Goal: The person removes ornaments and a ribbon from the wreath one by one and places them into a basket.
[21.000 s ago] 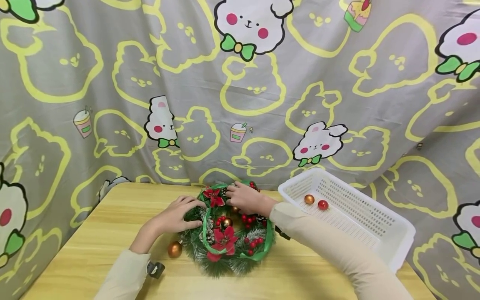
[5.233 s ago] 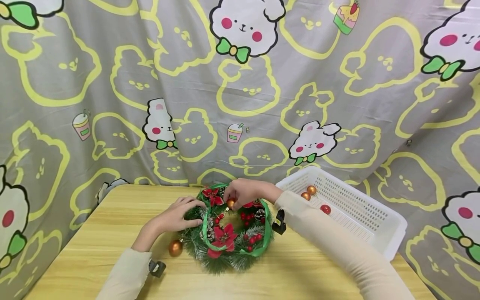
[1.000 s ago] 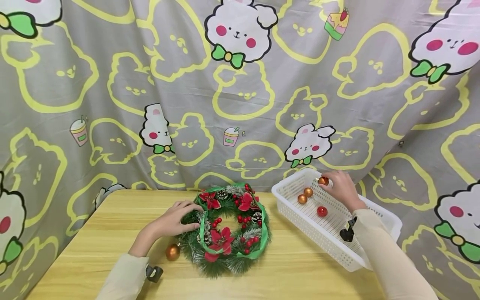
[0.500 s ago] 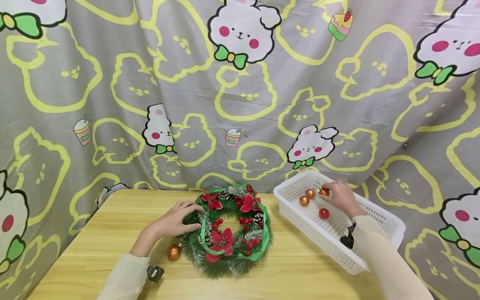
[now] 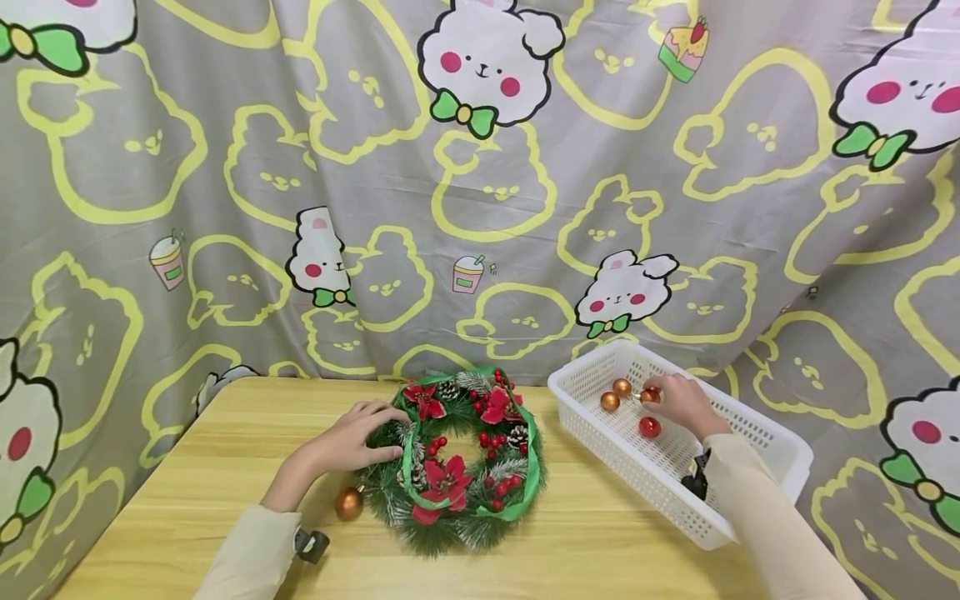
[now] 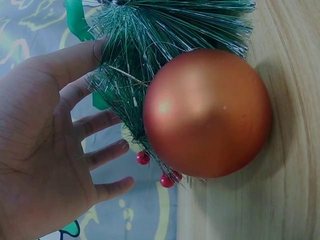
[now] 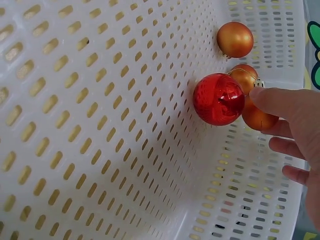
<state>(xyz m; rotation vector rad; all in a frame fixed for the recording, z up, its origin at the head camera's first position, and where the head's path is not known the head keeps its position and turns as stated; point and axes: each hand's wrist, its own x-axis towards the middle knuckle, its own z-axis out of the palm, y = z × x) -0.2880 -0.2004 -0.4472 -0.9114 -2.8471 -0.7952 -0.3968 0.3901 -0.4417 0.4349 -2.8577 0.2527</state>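
Note:
A green Christmas wreath [image 5: 472, 525] with red flowers, berries, pine cones and green ribbon lies on the table. My left hand [image 5: 352, 440] rests at its left edge, fingers spread and loosely extended among the needles in the left wrist view. Close beside that hand, a copper-coloured bauble [image 6: 207, 112] lies on the table against the wreath. Inside the white basket [image 5: 637, 462], my right hand [image 5: 681, 404] holds another copper bauble [image 7: 259, 116] between thumb and fingers, low over the floor. Whether it touches the floor I cannot tell.
Two more copper baubles [image 5: 622, 387] and a shiny red bauble [image 5: 649, 427] lie in the basket near the held one. The basket stands at the table's [image 5: 225, 467] right side. A patterned grey curtain [image 5: 390, 192] hangs behind the table.
Since 5.2 s ago, my right hand has carried a copper bauble from the wreath to the basket. Over the last second it has lowered it inside. The left hand has stayed at the wreath.

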